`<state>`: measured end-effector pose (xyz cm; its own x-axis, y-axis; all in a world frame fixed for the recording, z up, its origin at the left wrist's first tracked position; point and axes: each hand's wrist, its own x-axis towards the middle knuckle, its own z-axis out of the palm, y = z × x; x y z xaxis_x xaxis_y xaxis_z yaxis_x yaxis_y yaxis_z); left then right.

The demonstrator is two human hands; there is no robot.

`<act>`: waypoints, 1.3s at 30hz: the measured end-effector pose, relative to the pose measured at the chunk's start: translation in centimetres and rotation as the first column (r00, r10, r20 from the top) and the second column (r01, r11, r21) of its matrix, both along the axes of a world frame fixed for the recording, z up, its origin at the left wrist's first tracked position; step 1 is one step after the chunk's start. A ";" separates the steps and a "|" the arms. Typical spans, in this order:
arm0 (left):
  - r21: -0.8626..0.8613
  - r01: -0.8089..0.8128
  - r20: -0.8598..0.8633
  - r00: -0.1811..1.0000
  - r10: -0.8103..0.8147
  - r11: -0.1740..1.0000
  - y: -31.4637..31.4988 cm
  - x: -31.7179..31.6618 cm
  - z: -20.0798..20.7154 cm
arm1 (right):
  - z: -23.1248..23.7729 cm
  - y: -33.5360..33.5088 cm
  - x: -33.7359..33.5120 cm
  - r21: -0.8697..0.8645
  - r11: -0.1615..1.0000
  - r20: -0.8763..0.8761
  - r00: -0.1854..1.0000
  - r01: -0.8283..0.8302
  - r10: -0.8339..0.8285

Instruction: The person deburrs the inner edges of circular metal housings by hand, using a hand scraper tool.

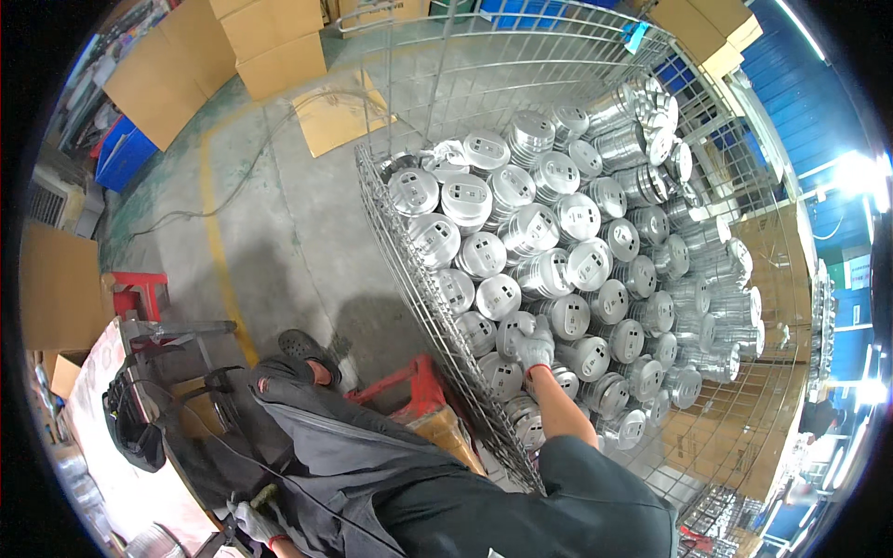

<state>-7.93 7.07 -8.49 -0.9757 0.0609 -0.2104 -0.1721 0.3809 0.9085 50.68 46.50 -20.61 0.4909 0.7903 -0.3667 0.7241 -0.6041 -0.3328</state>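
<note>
Inside a wire cage [409, 270], my gloved right hand [533, 348] grips a round silvery metal disc [513, 333] at the end of a stack. The thumb and fingers lie around its edge. Similar stacks surround the hand, among them a stacked disc [499, 297] just beyond and another disc [502, 376] just nearer. Each disc has small dark cutouts in its face. At the lower left, my gloved left hand [249, 523] is low beside the table, next to a small olive-yellow piece [265, 496]. Its fingers are too small and dim to read.
A pale-topped table [186, 474] with a black bag [135, 423] stands at left. Red stools [405, 391] are near my legs and by the table. Cardboard boxes [279, 65] line the far side. A cable [251, 158] and flat cardboard [339, 116] lie on the floor.
</note>
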 end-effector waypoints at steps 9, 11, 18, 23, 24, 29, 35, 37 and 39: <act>0.023 -0.010 -0.184 0.983 0.014 1.000 -0.9 -0.4 3.2 | 18.8 1.5 -4.8 0.308 0.914 -0.768 0.636 0.263 0.076; 0.153 0.127 -0.215 0.972 -0.092 0.980 -0.2 -0.4 4.8 | 19.6 3.0 -5.4 0.342 0.912 -0.888 0.394 0.225 0.236; -0.209 0.310 -0.356 0.859 -0.368 0.927 11.4 6.8 20.2 | 25.1 2.6 -26.6 0.190 0.974 -0.929 -0.344 -0.124 0.138; -0.491 0.226 -0.554 0.664 -0.502 0.841 8.5 8.7 16.4 | 29.0 -3.9 -43.3 0.285 0.568 -0.852 -0.475 -0.772 -0.219; 0.038 0.282 -0.438 0.867 -0.238 0.959 7.9 8.6 16.6 | 30.0 -5.7 -45.9 0.299 0.457 -0.856 -0.447 -0.838 -0.260; 0.409 -0.112 -0.273 0.932 0.238 0.906 -2.0 10.1 15.1 | 29.2 -15.6 -55.4 0.197 -0.079 -0.942 -0.167 -0.977 -0.292; 0.271 -0.588 -0.154 0.755 0.638 0.762 -10.6 12.8 14.9 | 31.4 -32.0 -57.9 0.180 -0.372 -0.976 -0.119 -0.911 -0.182; -0.003 -0.658 -0.212 0.736 0.643 0.753 -14.9 12.7 13.4 | 31.0 -36.9 -58.5 0.175 -0.417 -0.982 -0.127 -0.892 -0.142; -0.096 -0.711 -0.307 0.686 0.659 0.696 -17.8 12.3 12.8 | 30.2 -41.2 -59.6 0.176 -0.461 -0.980 -0.107 -0.870 -0.170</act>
